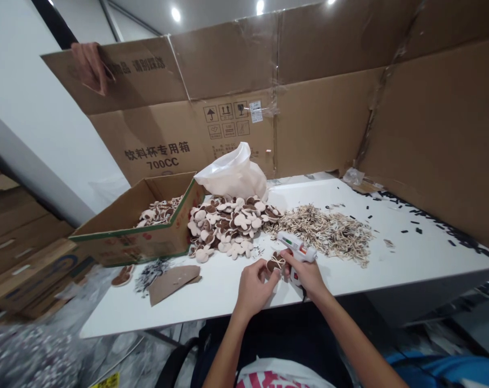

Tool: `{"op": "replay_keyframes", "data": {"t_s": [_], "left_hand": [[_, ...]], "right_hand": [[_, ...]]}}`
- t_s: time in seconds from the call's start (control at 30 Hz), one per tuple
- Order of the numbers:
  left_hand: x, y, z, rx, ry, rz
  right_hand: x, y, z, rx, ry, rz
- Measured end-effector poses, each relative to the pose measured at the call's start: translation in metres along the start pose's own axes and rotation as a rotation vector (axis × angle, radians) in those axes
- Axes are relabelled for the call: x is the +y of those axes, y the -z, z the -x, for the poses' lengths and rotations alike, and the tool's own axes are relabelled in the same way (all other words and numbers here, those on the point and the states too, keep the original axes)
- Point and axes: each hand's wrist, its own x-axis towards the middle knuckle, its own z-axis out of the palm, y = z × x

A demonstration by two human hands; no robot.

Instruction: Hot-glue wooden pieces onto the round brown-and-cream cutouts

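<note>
My left hand (254, 284) pinches a small brown and cream mushroom-shaped piece (275, 262) just above the white table (410, 258). My right hand (307, 274) grips a white hot glue gun (296, 249), its nozzle pointing left beside the piece. Both hands are closed near the table's front edge. Behind them lies a heap of similar mushroom pieces (230, 221) and a pile of thin pale strips (329, 229).
A green-edged cardboard box (126, 237) holding more pieces stands at the left. A white plastic bag (234, 175) sits behind the heap. Tall cardboard sheets (317, 108) wall the back and right. A brown card scrap (171, 283) and small black bits (414, 223) lie on the table.
</note>
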Motion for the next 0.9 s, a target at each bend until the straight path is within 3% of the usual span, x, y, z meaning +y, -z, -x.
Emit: {"op": "replay_keyframes", "data": {"t_s": [0.43, 0.9], "left_hand": [[-0.002, 0.0, -0.002, -0.014, 0.027, -0.011], [-0.003, -0.001, -0.003, -0.045, 0.052, -0.027]], "right_hand": [[0.01, 0.002, -0.005, -0.019, 0.032, 0.049], [-0.001, 0.0, -0.001, -0.042, 0.014, 0.101]]}}
